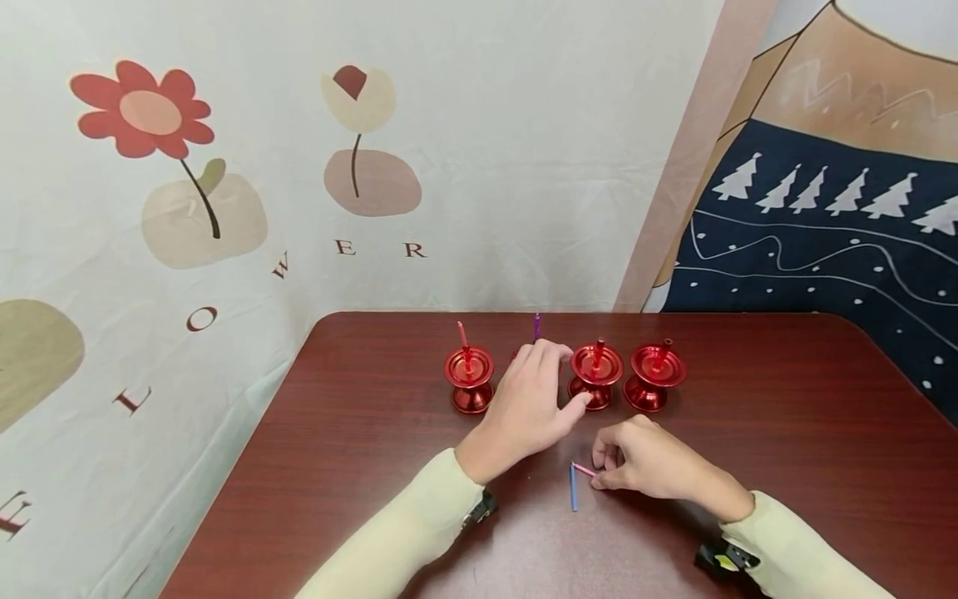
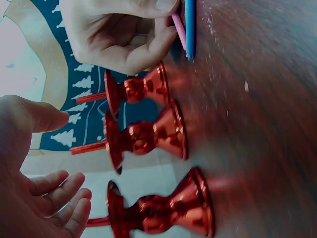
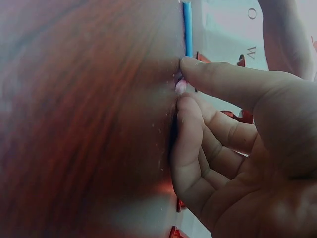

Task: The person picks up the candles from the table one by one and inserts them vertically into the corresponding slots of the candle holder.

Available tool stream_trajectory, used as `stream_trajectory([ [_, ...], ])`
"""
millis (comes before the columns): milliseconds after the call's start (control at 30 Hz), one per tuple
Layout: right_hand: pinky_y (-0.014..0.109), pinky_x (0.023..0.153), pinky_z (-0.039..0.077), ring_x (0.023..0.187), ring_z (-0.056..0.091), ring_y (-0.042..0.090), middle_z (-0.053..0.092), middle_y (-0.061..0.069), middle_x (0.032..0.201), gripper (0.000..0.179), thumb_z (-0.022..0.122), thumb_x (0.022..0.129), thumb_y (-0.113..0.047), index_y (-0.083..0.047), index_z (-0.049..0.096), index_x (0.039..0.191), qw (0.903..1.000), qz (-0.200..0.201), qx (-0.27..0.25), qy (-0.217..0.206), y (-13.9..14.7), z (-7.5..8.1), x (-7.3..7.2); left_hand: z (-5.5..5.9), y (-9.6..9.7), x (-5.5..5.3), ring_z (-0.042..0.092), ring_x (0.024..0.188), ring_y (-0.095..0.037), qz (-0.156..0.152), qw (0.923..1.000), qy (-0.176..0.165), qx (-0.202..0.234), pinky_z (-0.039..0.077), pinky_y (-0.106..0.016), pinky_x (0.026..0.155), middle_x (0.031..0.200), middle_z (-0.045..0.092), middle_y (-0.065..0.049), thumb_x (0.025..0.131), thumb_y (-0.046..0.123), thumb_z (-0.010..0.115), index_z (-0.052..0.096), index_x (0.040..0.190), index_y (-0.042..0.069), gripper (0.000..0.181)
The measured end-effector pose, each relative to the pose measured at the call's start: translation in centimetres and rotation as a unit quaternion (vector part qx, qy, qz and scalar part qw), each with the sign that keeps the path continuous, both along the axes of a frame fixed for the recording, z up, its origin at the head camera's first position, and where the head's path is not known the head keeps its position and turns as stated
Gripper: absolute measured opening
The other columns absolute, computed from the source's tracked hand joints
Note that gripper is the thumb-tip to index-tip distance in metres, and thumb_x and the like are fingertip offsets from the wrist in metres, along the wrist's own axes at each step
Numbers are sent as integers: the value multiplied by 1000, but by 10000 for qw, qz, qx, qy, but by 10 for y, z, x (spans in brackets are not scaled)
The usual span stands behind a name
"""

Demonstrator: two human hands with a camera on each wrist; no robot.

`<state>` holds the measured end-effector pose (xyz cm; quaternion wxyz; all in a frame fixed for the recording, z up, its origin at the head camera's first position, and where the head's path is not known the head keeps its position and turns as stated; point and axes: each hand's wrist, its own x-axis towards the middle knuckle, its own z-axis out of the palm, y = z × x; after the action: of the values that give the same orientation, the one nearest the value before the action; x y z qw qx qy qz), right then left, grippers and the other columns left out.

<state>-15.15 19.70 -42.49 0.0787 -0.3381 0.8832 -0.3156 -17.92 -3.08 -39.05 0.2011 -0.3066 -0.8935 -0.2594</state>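
Observation:
My left hand point(image 1: 530, 403) hovers in front of the second red metal candle holder from the left, mostly hiding it; a thin purple candle point(image 1: 536, 326) stands up behind the fingers. In the left wrist view, that hand's loosely bent fingers point(image 2: 62, 191) hold nothing. Low over the table, my right hand point(image 1: 651, 457) pinches one end of a thin pink candle point(image 1: 584, 470) between thumb and index finger. The pink candle's other end meets the top of a blue candle point(image 1: 574, 489) lying on the tabletop. In the right wrist view, the pink candle's tip point(image 3: 181, 87) shows between the fingertips.
The leftmost red holder point(image 1: 469, 368) bears an upright pinkish-red candle point(image 1: 461, 334). Two more red holders, the third point(image 1: 596, 366) and the rightmost point(image 1: 657, 366), show bare stems. A printed cloth point(image 1: 479, 166) hangs behind the brown table point(image 1: 337, 433).

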Motion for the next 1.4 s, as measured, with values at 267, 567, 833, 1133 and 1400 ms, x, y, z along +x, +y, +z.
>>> stream_trajectory([
  [267,25,61,45,63,50,-4,55,-21,67,25,95,85,-16,-25,72,80,9999,70,101,-22,2,1,0,-13,20,-12,59,132,-29,10,9996,-73,-273,44,-40,118,139,68,-12,96,33,83,61,144,-1,63],
  [567,22,57,44,60,48,-5,53,-23,65,30,86,79,-3,-26,68,75,9988,196,329,288,6,4,0,-21,32,-20,57,141,-31,357,9953,-20,-903,40,-39,123,148,64,-17,100,40,80,55,152,-6,73],
  [833,21,53,39,57,44,-6,48,-26,60,25,81,71,-6,-26,66,68,9985,180,347,394,3,4,-4,-23,35,-24,57,141,-31,598,9909,123,-1201,40,-39,123,147,66,-18,101,46,78,57,151,-6,75],
  [1133,22,54,44,58,54,3,60,-12,63,13,75,81,-1,-13,72,78,9889,11,-560,-1375,16,-1,-18,-24,37,-25,59,139,-30,566,9927,253,-1036,44,-39,121,144,69,-16,100,47,79,60,149,-5,74],
  [1400,26,63,57,67,63,12,70,7,78,6,68,89,7,4,71,93,9547,288,-1571,-2509,33,-4,-26,-25,40,-28,61,136,-27,696,9917,257,-1052,47,-38,117,142,71,-14,102,51,74,62,150,-2,72],
])
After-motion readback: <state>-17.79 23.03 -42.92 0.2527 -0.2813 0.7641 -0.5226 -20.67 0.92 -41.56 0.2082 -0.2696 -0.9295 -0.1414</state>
